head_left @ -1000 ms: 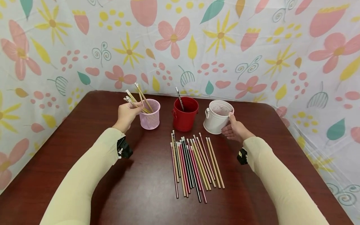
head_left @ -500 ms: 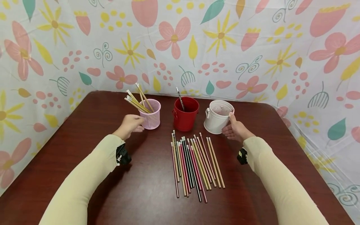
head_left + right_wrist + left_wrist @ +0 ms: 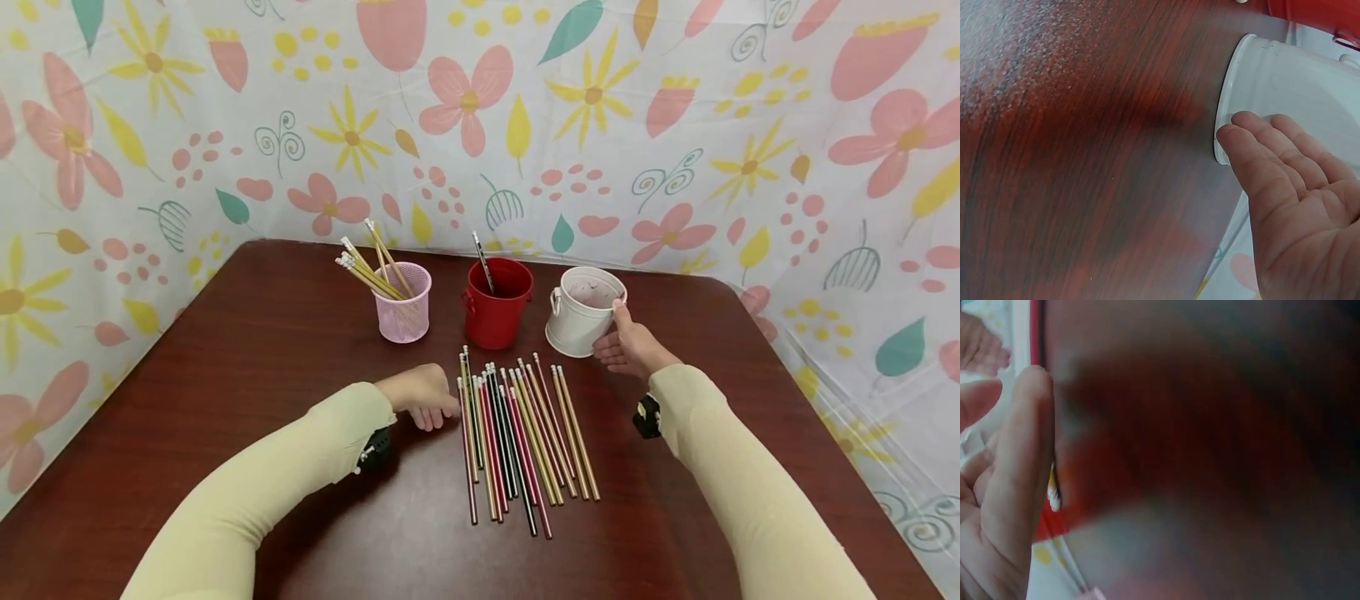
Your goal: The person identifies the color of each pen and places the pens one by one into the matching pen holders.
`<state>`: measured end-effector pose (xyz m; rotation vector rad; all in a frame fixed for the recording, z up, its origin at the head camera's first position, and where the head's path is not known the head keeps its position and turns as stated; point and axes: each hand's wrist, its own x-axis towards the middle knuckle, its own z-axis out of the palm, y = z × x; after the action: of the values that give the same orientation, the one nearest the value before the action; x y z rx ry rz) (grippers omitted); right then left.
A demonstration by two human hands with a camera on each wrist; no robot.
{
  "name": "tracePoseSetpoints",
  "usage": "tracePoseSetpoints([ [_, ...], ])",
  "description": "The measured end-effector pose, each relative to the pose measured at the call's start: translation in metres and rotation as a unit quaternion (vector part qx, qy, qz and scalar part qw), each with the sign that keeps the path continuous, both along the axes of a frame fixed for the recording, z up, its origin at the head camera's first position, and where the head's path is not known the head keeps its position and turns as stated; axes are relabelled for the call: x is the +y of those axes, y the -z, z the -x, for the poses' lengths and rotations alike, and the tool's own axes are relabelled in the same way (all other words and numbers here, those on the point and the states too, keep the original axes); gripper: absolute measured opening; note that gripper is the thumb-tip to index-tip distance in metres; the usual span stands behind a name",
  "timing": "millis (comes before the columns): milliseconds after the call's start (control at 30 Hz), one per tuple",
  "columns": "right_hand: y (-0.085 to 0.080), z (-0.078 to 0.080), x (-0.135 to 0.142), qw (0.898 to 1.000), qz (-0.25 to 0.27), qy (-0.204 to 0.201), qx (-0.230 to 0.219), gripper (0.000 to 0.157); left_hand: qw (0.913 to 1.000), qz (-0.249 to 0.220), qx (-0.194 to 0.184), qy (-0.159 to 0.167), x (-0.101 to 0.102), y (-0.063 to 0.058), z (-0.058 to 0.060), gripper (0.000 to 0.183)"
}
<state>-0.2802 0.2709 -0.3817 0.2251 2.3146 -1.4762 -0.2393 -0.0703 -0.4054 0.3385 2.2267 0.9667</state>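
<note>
My left hand [image 3: 426, 397] is low over the table, beside the left edge of a row of striped pencils [image 3: 517, 442]. Its fingers look loose and hold nothing. In the left wrist view the thumb and forefinger [image 3: 1022, 456] are apart; whether they touch a pencil I cannot tell. On the right, my right hand [image 3: 628, 346] rests against a white bucket [image 3: 576, 329], thumb at its rim. The right wrist view shows its straight fingers [image 3: 1272, 156] along the bucket's side near the base. The pencils lie roughly side by side, eraser ends toward the buckets, in gold, red, black and pink tones.
A pink mesh cup [image 3: 405, 321] at the back left holds several gold pencils [image 3: 367, 271]. Between it and the white bucket stands a red bucket [image 3: 497, 321] with one black patterned pencil [image 3: 483, 262]. Flower-printed cloth [image 3: 480, 125] hangs behind the dark wooden table [image 3: 360, 533].
My left hand has let go of the gold pencils in the pink cup, then moved down and right to the row of pencils. The right hand has stayed at the white bucket.
</note>
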Motion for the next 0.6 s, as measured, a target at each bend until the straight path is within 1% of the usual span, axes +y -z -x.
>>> tracePoseSetpoints([
  [67,-0.001,0.000,0.001,1.000,-0.001,-0.001,0.001,0.101,0.9997,0.023,0.007,0.009,0.007,0.010,0.006,0.024],
  [100,-0.001,-0.001,0.002,1.000,-0.001,-0.001,0.001,0.101,0.9988,0.046,0.010,0.012,0.011,0.014,0.008,0.026],
  [133,-0.001,-0.001,0.003,1.000,-0.001,-0.001,0.002,0.101,0.9982,0.052,0.013,0.028,0.012,0.027,0.016,0.030],
  [167,-0.001,-0.001,0.003,1.000,-0.001,0.000,0.002,0.101,0.9969,0.068,0.016,0.038,0.014,0.032,0.020,0.032],
  [233,0.000,-0.002,0.003,1.000,-0.002,-0.002,0.002,0.102,0.9932,0.102,0.024,0.051,0.019,0.035,0.023,0.033],
  [267,0.000,-0.003,0.003,1.000,-0.002,0.000,0.002,0.102,0.9913,0.116,0.030,0.055,0.021,0.033,0.022,0.033],
  [333,0.001,-0.003,0.003,1.000,-0.003,0.002,0.001,0.102,0.9879,0.138,0.036,0.061,0.024,0.024,0.016,0.032],
  [367,0.001,-0.003,0.002,1.000,-0.003,0.001,0.001,0.102,0.9859,0.154,0.042,0.053,0.027,0.011,0.007,0.028],
  [400,0.001,-0.003,0.002,1.000,-0.002,-0.001,0.000,0.102,0.9851,0.158,0.048,0.050,0.027,0.006,0.003,0.028],
  [467,0.001,-0.003,0.002,1.000,0.001,-0.001,-0.001,0.102,0.9845,0.155,0.064,0.049,0.025,-0.004,-0.007,0.027],
  [500,0.001,-0.002,0.001,1.000,0.001,-0.003,-0.002,0.102,0.9840,0.153,0.077,0.049,0.024,-0.007,-0.010,0.027],
  [533,0.000,-0.002,0.001,1.000,0.002,-0.004,-0.002,0.102,0.9849,0.147,0.080,0.045,0.024,-0.016,-0.016,0.026],
  [567,0.000,-0.002,0.001,1.000,0.002,-0.006,-0.002,0.102,0.9854,0.139,0.089,0.042,0.022,-0.020,-0.020,0.026],
  [600,-0.001,-0.001,0.001,1.000,0.002,-0.007,-0.003,0.102,0.9863,0.134,0.088,0.037,0.022,-0.026,-0.023,0.026],
])
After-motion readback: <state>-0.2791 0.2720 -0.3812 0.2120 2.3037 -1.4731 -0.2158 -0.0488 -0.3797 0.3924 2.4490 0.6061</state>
